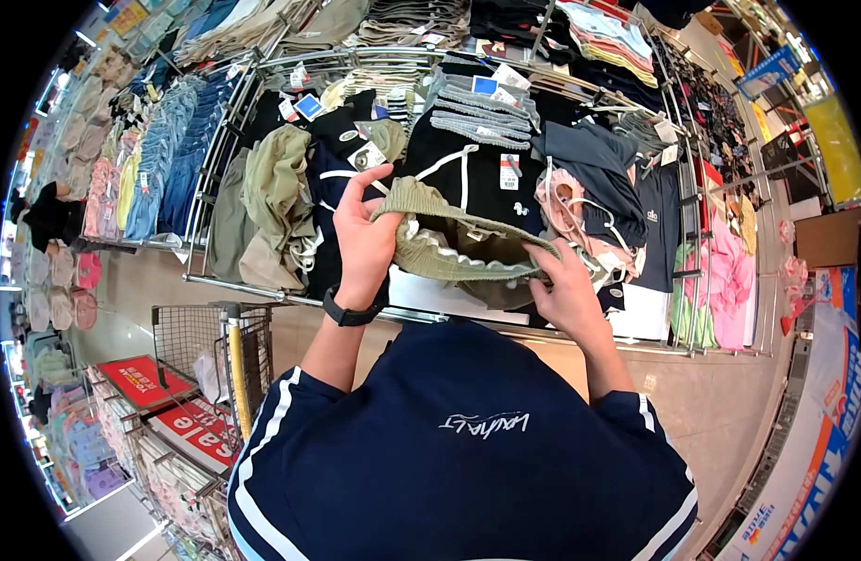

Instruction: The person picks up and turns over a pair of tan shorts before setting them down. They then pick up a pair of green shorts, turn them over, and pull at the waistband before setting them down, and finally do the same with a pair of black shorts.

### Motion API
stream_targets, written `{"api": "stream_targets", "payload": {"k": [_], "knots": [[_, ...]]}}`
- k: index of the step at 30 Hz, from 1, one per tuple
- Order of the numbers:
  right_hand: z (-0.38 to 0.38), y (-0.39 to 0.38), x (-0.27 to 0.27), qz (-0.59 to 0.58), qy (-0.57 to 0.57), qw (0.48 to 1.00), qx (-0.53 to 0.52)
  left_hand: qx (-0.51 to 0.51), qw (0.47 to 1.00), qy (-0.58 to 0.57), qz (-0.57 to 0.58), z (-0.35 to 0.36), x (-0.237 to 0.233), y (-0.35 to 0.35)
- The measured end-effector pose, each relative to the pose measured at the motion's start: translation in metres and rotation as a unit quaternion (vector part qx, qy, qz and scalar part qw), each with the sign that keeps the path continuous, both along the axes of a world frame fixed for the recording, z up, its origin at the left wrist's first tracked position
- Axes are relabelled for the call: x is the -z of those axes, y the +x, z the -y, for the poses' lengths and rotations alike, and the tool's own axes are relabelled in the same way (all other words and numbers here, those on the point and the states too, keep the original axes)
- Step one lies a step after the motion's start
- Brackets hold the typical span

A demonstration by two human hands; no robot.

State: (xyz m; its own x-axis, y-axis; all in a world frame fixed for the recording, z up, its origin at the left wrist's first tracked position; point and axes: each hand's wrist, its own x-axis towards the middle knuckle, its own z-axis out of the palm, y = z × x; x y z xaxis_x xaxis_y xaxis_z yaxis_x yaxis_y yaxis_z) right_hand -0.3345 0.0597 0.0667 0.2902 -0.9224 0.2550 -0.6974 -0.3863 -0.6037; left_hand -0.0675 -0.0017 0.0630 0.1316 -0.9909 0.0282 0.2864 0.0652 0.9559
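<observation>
Between my hands is an olive-green pair of elastic-waist pants [477, 266], its waistband stretched wide so the inside shows. My left hand [365, 229] grips the waistband's left end, thumb over the edge and the index finger pointing up. At the other end, my right hand [566, 280] pinches the band. The lower part of the garment hangs over the rack's front edge, mostly hidden. Just beyond lie black pants with a white drawstring [468, 178] and a hanging tag. A crumpled olive garment [276, 173] is left of my left hand; a pink garment [561, 196] lies beyond my right.
A metal display rack [262, 292] runs across in front, loaded with folded clothes such as grey shorts [482, 112]. At the lower left stand a wire shopping cart [192, 332] and red sale signs [145, 379]. Pink clothes [730, 290] hang at the right, and jeans [173, 131] at the left.
</observation>
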Motion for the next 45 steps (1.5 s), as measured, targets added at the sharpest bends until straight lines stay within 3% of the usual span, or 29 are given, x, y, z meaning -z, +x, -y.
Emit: {"api": "stream_targets", "payload": {"k": [5, 7, 10, 12, 13, 14, 15, 16, 18, 19, 20, 21, 22, 23, 24, 26, 28, 29, 30, 32, 36, 39, 41, 44, 45], "knots": [[0.006, -0.012, 0.0, 0.011, -0.012, 1.0, 0.015, 0.015, 0.989, -0.017, 0.144, 0.008, 0.008, 0.013], [0.018, -0.028, -0.002, 0.08, 0.058, 0.995, -0.028, 0.005, 0.954, -0.05, 0.296, 0.022, 0.022, 0.027], [0.03, -0.043, -0.005, 0.222, 0.159, 0.96, -0.063, 0.037, 0.943, -0.166, 0.286, 0.031, 0.016, 0.035], [0.034, -0.046, -0.014, 0.265, 0.171, 0.945, -0.089, 0.153, 0.971, -0.006, 0.185, 0.028, 0.004, 0.04], [0.033, -0.046, -0.016, 0.346, 0.214, 0.911, -0.065, 0.182, 0.978, 0.009, 0.103, 0.028, 0.001, 0.038], [0.033, -0.046, -0.018, 0.423, 0.256, 0.868, -0.042, 0.209, 0.977, 0.024, 0.021, 0.028, -0.004, 0.037], [0.039, -0.044, -0.017, 0.452, 0.221, 0.862, -0.063, 0.174, 0.977, 0.108, -0.059, 0.012, -0.04, 0.021], [0.046, -0.042, -0.017, 0.51, 0.233, 0.825, -0.077, 0.187, 0.955, 0.178, -0.146, 0.018, -0.032, 0.026], [0.053, -0.031, -0.025, 0.603, 0.292, 0.738, -0.086, 0.232, 0.891, 0.193, -0.34, 0.021, -0.036, 0.021], [0.059, -0.024, -0.015, 0.642, 0.289, 0.706, -0.076, 0.285, 0.875, 0.126, -0.371, 0.022, -0.026, 0.021], [0.061, -0.016, -0.01, 0.673, 0.291, 0.677, -0.062, 0.288, 0.886, 0.108, -0.347, 0.02, -0.013, 0.021], [0.061, -0.006, -0.012, 0.683, 0.308, 0.661, -0.037, 0.202, 0.942, 0.139, -0.229, 0.016, 0.027, 0.023], [0.059, 0.002, -0.015, 0.692, 0.325, 0.645, -0.011, 0.344, 0.918, 0.109, -0.166, 0.013, 0.018, 0.011], [0.059, 0.0, 0.001, 0.714, 0.345, 0.608, -0.023, 0.34, 0.935, 0.089, -0.04, 0.001, 0.009, -0.01], [0.057, 0.002, 0.005, 0.729, 0.371, 0.574, -0.012, 0.376, 0.918, 0.116, 0.034, -0.006, 0.02, -0.018], [0.052, 0.0, 0.019, 0.737, 0.38, 0.559, -0.019, 0.416, 0.899, 0.138, -0.022, -0.015, 0.054, -0.02], [0.038, 0.01, 0.023, 0.711, 0.3, 0.636, 0.016, 0.302, 0.919, 0.126, -0.222, -0.027, 0.034, -0.018], [0.03, 0.011, 0.029, 0.705, 0.317, 0.632, -0.057, 0.297, 0.905, 0.133, -0.272, -0.025, 0.038, -0.012], [0.024, 0.011, 0.036, 0.667, 0.354, 0.653, -0.056, 0.307, 0.897, 0.106, -0.3, -0.021, 0.036, -0.007], [0.019, 0.009, 0.048, 0.533, 0.472, 0.702, -0.026, 0.309, 0.902, 0.092, -0.288, -0.017, 0.037, 0.002], [0.022, 0.016, 0.035, 0.605, 0.402, 0.686, 0.041, 0.337, 0.911, 0.135, -0.197, -0.018, 0.046, -0.009], [0.037, 0.007, 0.022, 0.616, 0.39, 0.683, 0.034, 0.453, 0.88, 0.06, 0.131, -0.034, 0.044, -0.018], [0.045, 0.0, 0.015, 0.602, 0.391, 0.695, 0.035, 0.447, 0.875, 0.048, 0.18, -0.038, 0.049, -0.023], [0.052, -0.015, 0.011, 0.67, 0.4, 0.62, 0.076, 0.318, 0.946, 0.069, -0.011, -0.031, 0.056, -0.021], [0.059, -0.03, 0.025, 0.687, 0.407, 0.601, 0.039, 0.272, 0.958, 0.066, -0.065, -0.028, 0.045, -0.016]]}}
